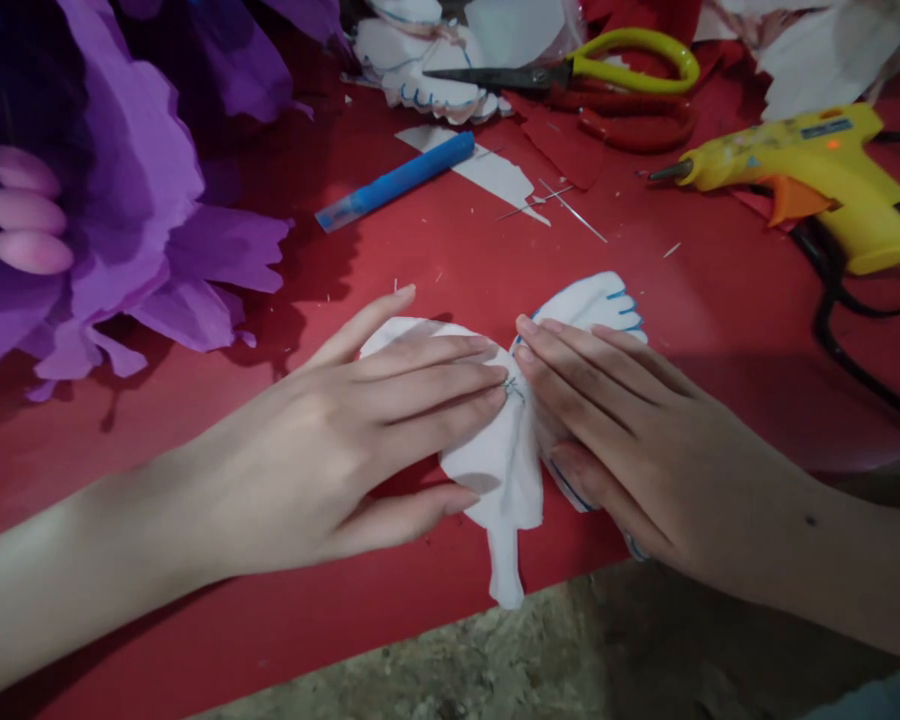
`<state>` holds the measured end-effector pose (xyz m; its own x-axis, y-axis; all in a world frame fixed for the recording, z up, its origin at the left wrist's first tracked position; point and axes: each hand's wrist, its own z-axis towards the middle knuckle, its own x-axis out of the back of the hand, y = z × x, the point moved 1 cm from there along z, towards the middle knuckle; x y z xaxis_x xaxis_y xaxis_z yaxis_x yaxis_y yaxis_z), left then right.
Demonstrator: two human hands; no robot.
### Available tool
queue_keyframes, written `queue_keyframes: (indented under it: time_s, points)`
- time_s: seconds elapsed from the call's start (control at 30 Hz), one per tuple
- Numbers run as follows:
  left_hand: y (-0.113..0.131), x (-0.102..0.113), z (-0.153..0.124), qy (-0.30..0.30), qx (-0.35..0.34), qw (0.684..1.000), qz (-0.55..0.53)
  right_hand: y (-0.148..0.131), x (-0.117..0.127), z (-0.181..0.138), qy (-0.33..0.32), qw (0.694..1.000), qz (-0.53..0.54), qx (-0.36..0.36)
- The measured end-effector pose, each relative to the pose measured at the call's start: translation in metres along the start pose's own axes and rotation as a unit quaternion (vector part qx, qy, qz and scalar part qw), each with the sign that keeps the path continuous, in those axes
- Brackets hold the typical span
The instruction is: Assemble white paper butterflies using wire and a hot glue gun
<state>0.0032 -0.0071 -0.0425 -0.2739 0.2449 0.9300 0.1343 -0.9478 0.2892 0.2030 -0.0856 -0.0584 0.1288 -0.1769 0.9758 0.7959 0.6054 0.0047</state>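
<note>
A white butterfly-shaped paper cutout (493, 470) with blue-lined edges lies on the red tabletop near its front edge. A narrow tail strip hangs down from its middle, and small dark marks sit near its centre. My left hand (345, 430) rests flat on the left wing, fingers stretched out and thumb apart. Over the right side, my right hand (637, 430) lies flat with fingers extended, covering much of that wing. The scalloped upper right tip shows past its fingers. Neither hand is wrapped around anything.
A blue marker (397, 182) lies beyond the cutout beside a white paper scrap (487, 170). Scissors with yellow and red handles (637, 62) are at the back. A yellow glue gun (802, 160) with a black cord stands right. Large purple paper flowers (135, 190) fill the left.
</note>
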Motion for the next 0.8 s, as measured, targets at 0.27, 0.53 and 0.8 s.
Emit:
queue_keyframes:
  time_s: [0.27,0.53,0.8]
  points:
    - [-0.0006,-0.0051,-0.0006,0.026,-0.036,0.996,0.074,-0.0003,0.0015,0.0004,-0.002,1.000,-0.009,-0.002]
    - [-0.0034,-0.0064,-0.0044,0.029,-0.020,0.999,0.025,-0.0001,0.0022,-0.0007,-0.006,1.000,-0.012,-0.008]
    - [-0.0028,-0.0038,-0.0051,0.026,0.007,0.999,-0.027,0.0010,0.0014,-0.0020,-0.013,1.000,0.007,-0.014]
